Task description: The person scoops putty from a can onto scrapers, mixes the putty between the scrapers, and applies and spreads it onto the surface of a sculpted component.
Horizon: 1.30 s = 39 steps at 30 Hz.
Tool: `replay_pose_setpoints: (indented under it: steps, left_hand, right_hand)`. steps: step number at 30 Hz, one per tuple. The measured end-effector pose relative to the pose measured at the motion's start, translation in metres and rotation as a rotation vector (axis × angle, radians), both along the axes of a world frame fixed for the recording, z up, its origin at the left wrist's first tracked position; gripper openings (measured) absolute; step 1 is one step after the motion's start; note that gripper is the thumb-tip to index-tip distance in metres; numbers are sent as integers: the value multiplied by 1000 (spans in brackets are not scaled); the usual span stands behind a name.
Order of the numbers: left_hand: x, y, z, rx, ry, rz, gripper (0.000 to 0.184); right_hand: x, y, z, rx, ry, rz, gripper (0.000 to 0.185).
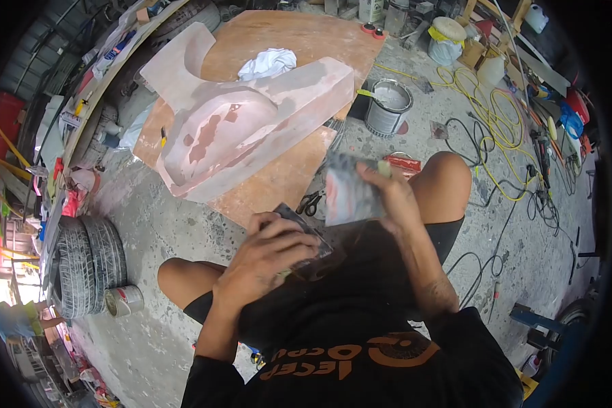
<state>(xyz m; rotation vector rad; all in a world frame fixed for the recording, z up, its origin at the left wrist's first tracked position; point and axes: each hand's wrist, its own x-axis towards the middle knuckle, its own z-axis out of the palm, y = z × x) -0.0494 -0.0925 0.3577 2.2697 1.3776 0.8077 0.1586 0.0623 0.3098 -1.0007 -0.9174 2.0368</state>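
My left hand [268, 258] is closed around a dark, shiny flat piece [319, 248] in front of my lap. To its right, my right hand [396, 197] grips a greyish-white flat piece with reddish stripes [350, 194]; motion blurs it, so I cannot make out its kind. The two held pieces are close together. Beyond my hands lies a large pinkish-grey moulded panel [251, 129] with a rounded recess and patchy filler. It rests on brown boards [272, 180]. Black-handled scissors [311, 204] lie on the floor between my hands and the boards.
An open paint can [387, 121] with a yellow-green stick stands right of the panel. A white cloth [268, 63] lies behind the panel. Tyres [92, 265] and a small tin [124, 300] sit at left. Yellow cable [496, 129] coils at right. A red box [402, 164] is near my knee.
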Motion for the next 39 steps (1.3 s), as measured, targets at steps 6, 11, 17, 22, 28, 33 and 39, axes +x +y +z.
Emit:
replay_pose_setpoints:
  steps: [6,11,17,22,28,33,39]
  left_hand:
    - [5,14,-43,240,-77,106,51]
    - [-48,14,-76,79,-124,248,51]
    - [-12,31,-18,112,65,63,46]
    - [-30,12,-27,-4,-115,-158,39]
    - [-15,29,-72,237,-108,126,39]
    - [-31,31,-66,212,-181,252,28]
    - [-23,12,-18,4,-58,-205,44]
  right_hand:
    - [-17,-24,-1,2,158,-52,21]
    - [-8,-4,-21,177,-83,-97,29]
    - [-20,-14,-11,173,-186,27,33]
    - [-16,-1,-28,-52,-73,-115,35]
    - [-16,-8,-9,34,-6,-95,36]
    - [-12,-7,7,122,-84,32,28]
    - [-12,8,-4,48,-4,-6,29]
